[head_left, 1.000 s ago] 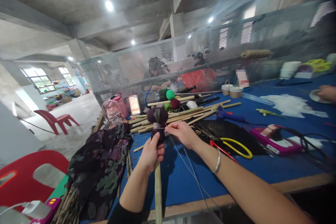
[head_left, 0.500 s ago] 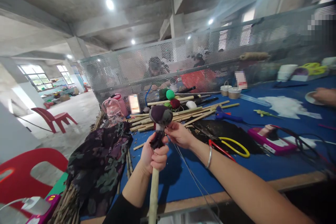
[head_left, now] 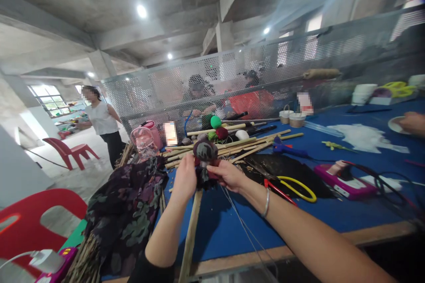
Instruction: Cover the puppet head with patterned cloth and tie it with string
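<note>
A dark patterned cloth-wrapped ball [head_left: 206,151] tops a pale wooden stick [head_left: 191,234], its gathered cloth hanging ragged below a bound neck. My left hand [head_left: 186,177] is closed at the ball's left side, the fingertips partly hidden behind the cloth. At the neck, my right hand [head_left: 227,174] pinches from the right, thumb against the binding. Thin grey string [head_left: 239,216] trails from beneath that hand over the table's front edge. Scissors with a yellow and a red handle [head_left: 297,188] lie to the right of my right hand.
Dark floral cloth [head_left: 129,212] drapes the table's left side. Wooden sticks [head_left: 245,143] and small coloured balls lie behind my hands. A blue glue gun [head_left: 288,148] and a purple power strip [head_left: 345,179] are at right. A person [head_left: 101,117] stands back left.
My left hand has shifted from the stick and gathered cloth up to the ball's left side. The ball sits slightly lower. A person has appeared at the back left.
</note>
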`<move>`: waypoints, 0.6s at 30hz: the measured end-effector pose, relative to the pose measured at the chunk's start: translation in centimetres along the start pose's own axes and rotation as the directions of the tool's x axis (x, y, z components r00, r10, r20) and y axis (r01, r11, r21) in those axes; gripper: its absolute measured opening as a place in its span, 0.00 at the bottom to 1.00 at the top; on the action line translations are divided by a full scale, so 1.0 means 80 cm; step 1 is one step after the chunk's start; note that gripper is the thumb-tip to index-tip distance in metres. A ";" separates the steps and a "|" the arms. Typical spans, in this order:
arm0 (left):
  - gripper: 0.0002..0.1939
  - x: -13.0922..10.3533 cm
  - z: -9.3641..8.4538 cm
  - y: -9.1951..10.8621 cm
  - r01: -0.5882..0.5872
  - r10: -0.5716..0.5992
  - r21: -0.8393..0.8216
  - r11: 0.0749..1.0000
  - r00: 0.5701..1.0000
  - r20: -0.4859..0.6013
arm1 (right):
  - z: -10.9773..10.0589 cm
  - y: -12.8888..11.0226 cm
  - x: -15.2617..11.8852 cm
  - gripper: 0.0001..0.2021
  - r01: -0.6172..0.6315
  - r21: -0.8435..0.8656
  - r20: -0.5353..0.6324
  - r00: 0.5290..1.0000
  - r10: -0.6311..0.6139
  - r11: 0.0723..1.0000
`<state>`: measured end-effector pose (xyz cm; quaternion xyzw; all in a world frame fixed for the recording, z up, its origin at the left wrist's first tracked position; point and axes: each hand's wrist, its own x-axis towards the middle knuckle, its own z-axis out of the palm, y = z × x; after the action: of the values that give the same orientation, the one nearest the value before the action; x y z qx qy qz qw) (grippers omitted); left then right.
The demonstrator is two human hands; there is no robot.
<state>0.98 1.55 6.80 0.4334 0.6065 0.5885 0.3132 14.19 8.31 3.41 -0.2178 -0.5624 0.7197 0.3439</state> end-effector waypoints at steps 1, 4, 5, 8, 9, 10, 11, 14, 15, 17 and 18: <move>0.25 -0.001 0.007 0.006 -0.029 0.026 0.081 0.996 0.999 0.028 | 0.002 0.000 -0.001 0.14 0.007 -0.015 -0.009 1.000 -0.007 1.000; 0.21 -0.007 0.028 0.010 0.061 -0.090 0.170 0.984 0.982 0.168 | 0.006 -0.001 -0.003 0.13 0.024 -0.057 -0.041 0.999 -0.026 0.998; 0.21 -0.011 0.032 0.008 0.096 -0.128 0.163 0.982 0.971 0.201 | 0.005 -0.002 -0.004 0.13 0.025 -0.068 -0.043 0.999 -0.028 0.997; 0.18 -0.022 0.035 -0.005 0.137 -0.161 0.114 0.984 0.957 0.242 | 0.004 -0.009 -0.006 0.14 0.028 -0.074 -0.023 0.999 -0.030 0.997; 0.17 -0.025 0.034 -0.009 0.142 -0.161 0.091 0.986 0.956 0.245 | 0.003 -0.011 -0.007 0.14 0.030 -0.069 -0.012 0.999 -0.031 0.997; 0.17 -0.028 0.031 -0.013 0.152 -0.163 0.066 0.986 0.955 0.247 | 0.003 -0.013 -0.007 0.15 0.028 -0.062 0.002 1.000 -0.028 0.998; 0.16 -0.030 0.029 -0.015 0.166 -0.171 0.040 0.985 0.953 0.251 | 0.002 -0.015 -0.007 0.16 0.025 -0.058 0.020 1.000 -0.024 0.998; 0.15 -0.029 0.021 -0.020 0.237 -0.217 -0.039 0.971 0.937 0.275 | -0.001 -0.016 -0.006 0.16 0.050 -0.102 0.016 0.999 -0.049 0.994; 0.14 -0.027 0.019 -0.021 0.260 -0.232 -0.065 0.964 0.931 0.280 | -0.001 -0.016 -0.006 0.16 0.070 -0.126 -0.004 0.997 -0.071 0.990; 0.14 -0.023 0.015 -0.023 0.295 -0.252 -0.121 0.948 0.925 0.284 | -0.002 -0.015 -0.005 0.16 0.100 -0.160 -0.043 0.993 -0.108 0.982; 0.13 -0.021 0.013 -0.025 0.310 -0.259 -0.151 0.939 0.923 0.285 | -0.001 -0.014 -0.005 0.16 0.104 -0.153 -0.054 0.992 -0.114 0.983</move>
<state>2.30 0.68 4.51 0.3815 0.5564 0.5304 0.5133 14.84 8.23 4.44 -0.2341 -0.6149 0.6485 0.3828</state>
